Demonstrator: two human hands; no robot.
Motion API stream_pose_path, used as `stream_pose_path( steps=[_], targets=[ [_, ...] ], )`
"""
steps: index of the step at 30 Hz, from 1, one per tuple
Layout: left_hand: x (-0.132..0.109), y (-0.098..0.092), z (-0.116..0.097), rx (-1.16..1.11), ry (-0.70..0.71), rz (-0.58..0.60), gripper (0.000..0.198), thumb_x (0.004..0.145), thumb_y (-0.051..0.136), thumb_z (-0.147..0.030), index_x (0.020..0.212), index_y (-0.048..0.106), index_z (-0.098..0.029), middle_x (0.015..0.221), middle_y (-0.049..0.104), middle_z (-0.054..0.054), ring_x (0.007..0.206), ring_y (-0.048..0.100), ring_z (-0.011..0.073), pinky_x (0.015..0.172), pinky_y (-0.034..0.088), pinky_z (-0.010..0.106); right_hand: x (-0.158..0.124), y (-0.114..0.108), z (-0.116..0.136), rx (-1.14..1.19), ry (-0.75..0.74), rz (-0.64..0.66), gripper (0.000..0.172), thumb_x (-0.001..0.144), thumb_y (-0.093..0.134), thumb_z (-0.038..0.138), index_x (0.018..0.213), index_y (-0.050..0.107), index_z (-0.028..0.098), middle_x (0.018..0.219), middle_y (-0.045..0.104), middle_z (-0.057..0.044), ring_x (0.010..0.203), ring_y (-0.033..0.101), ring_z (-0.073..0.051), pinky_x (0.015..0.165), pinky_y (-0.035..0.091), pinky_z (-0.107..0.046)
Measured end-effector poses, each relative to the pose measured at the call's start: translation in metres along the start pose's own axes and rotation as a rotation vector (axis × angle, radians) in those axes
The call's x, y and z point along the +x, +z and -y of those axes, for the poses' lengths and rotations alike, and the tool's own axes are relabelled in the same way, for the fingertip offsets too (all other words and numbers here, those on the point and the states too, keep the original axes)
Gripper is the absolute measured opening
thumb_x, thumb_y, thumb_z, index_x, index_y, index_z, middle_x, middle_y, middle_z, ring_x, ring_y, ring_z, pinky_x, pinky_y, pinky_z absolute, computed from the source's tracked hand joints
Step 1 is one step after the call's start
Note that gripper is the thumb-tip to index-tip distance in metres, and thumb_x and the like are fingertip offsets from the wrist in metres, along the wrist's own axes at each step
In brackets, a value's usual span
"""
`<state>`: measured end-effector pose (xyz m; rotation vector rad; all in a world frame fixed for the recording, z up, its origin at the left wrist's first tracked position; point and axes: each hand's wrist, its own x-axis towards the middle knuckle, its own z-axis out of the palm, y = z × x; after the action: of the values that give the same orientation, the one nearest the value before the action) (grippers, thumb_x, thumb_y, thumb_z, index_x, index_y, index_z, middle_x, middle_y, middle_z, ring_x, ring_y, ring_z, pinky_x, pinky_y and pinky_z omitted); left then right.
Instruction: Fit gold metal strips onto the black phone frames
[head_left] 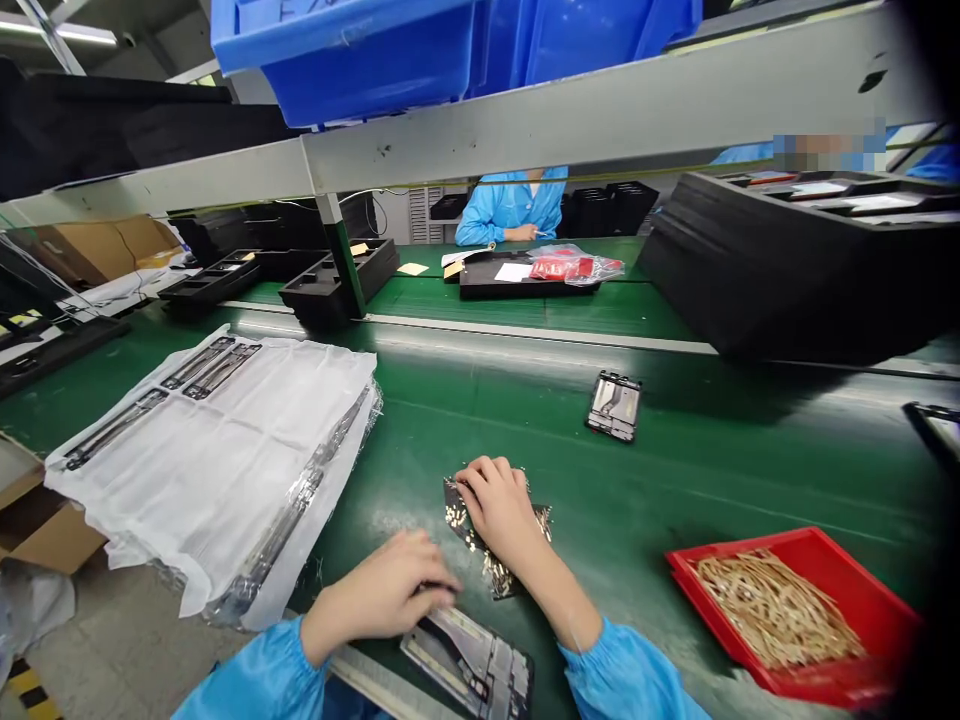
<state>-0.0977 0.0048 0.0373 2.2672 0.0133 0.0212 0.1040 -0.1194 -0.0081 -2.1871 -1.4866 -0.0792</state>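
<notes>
Two hands (382, 588) (501, 512), one red tray (862, 590)

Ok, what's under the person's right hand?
A dark, gold-flecked flat part lies under the right hand on the green conveyor belt; the hand hides its middle.

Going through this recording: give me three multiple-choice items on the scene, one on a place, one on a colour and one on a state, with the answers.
1. Where is the red tray?
A on the white sheet
B on the green conveyor belt, right of the right hand
C on the floor

2. What colour are the person's sleeves?
A red
B white
C light blue

3. What does the tray hold?
A a pile of thin tan strips
B nothing
C black frames

Answers:
1 B, the tray sits on the belt at lower right.
2 C, both cuffs show light blue.
3 A, the strips fill its middle.
</notes>
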Motion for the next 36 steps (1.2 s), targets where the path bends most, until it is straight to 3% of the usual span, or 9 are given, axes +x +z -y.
stream_pose_path(
  steps=[4,7,10,13,17,22,25,31,36],
  targets=[
    [0.058,-0.028,0.016,-0.192,-0.1,-0.454,0.031,0.107,0.059,-0.041,0.107,0.083,-0.021,0.091,0.077,0.008,0.086,0.07,0.0234,0.085,0.055,0.034,0.026,0.005,0.006,-0.043,-0.008,0.064,0.003,0.107,0.07,0.025,0.109,0.072,0.023,0.112,0.068,-0.01,0.108,0.056,-0.032,0.089,0.044,-0.045],
    [0.102,-0.042,0.042,-0.269,-0.143,-0.612,0.041,0.11,0.051,-0.042,0.116,0.078,-0.013,0.087,0.075,0.01,0.08,0.07,0.0207,0.077,0.055,0.03,0.032,0.007,0.004,-0.07,-0.003,0.111,0.01,0.103,0.075,0.026,0.095,0.07,0.021,0.102,0.068,-0.01,0.105,0.056,-0.033,0.088,0.044,-0.045],
    [0.125,-0.042,0.063,-0.326,-0.145,-0.666,0.041,0.107,0.054,-0.043,0.114,0.079,-0.011,0.086,0.075,0.01,0.078,0.069,0.0196,0.076,0.055,0.029,0.023,0.002,-0.004,-0.081,0.008,0.141,0.015,0.105,0.07,0.025,0.091,0.068,0.022,0.099,0.067,-0.01,0.104,0.055,-0.032,0.088,0.043,-0.047],
    [0.126,-0.034,0.067,-0.356,-0.138,-0.646,0.039,0.105,0.06,-0.046,0.109,0.081,-0.013,0.082,0.076,0.008,0.074,0.068,0.0187,0.071,0.052,0.028,0.012,-0.009,-0.013,-0.097,0.043,0.15,0.014,0.108,0.063,0.025,0.095,0.067,0.022,0.105,0.066,-0.011,0.104,0.054,-0.033,0.089,0.043,-0.05],
    [0.119,-0.029,0.063,-0.36,-0.125,-0.62,0.037,0.105,0.06,-0.045,0.11,0.082,-0.016,0.082,0.076,0.007,0.072,0.066,0.0177,0.069,0.049,0.027,0.017,-0.017,-0.015,-0.029,-0.038,0.209,0.022,0.113,0.052,0.024,0.12,0.072,0.031,0.132,0.064,-0.011,0.117,0.051,-0.034,0.095,0.044,-0.052],
    [0.117,-0.03,0.067,-0.335,-0.129,-0.596,0.036,0.107,0.058,-0.042,0.111,0.082,-0.015,0.083,0.076,0.006,0.069,0.065,0.017,0.067,0.047,0.027,0.03,-0.017,-0.017,0.049,-0.09,0.309,0.01,0.106,0.065,0.024,0.098,0.07,0.027,0.126,0.066,-0.009,0.116,0.053,-0.034,0.097,0.046,-0.053],
    [0.115,-0.029,0.068,-0.308,-0.102,-0.545,0.038,0.109,0.054,-0.042,0.109,0.081,-0.015,0.085,0.077,0.007,0.073,0.067,0.0184,0.068,0.046,0.028,0.02,-0.023,-0.02,0.066,-0.073,0.308,0.014,0.11,0.056,0.027,0.099,0.065,0.025,0.119,0.067,-0.01,0.113,0.055,-0.032,0.097,0.047,-0.052],
    [0.112,-0.016,0.048,-0.25,0.119,-0.227,0.032,0.107,0.067,-0.046,0.089,0.079,-0.022,0.089,0.077,0.004,0.091,0.067,0.022,0.091,0.048,0.033,-0.018,-0.036,-0.02,0.337,0.183,0.088,0.028,0.115,0.046,0.046,0.1,0.061,0.026,0.105,0.069,-0.007,0.106,0.057,-0.03,0.097,0.043,-0.049],
    [0.112,-0.001,0.038,-0.227,0.146,-0.17,0.041,0.112,0.058,-0.045,0.081,0.071,-0.021,0.081,0.069,0.003,0.087,0.06,0.0213,0.09,0.043,0.034,-0.033,-0.033,-0.023,0.633,0.374,0.033,0.04,0.11,0.055,0.06,0.095,0.064,0.025,0.094,0.069,-0.003,0.091,0.062,-0.025,0.091,0.045,-0.04]
  ],
)
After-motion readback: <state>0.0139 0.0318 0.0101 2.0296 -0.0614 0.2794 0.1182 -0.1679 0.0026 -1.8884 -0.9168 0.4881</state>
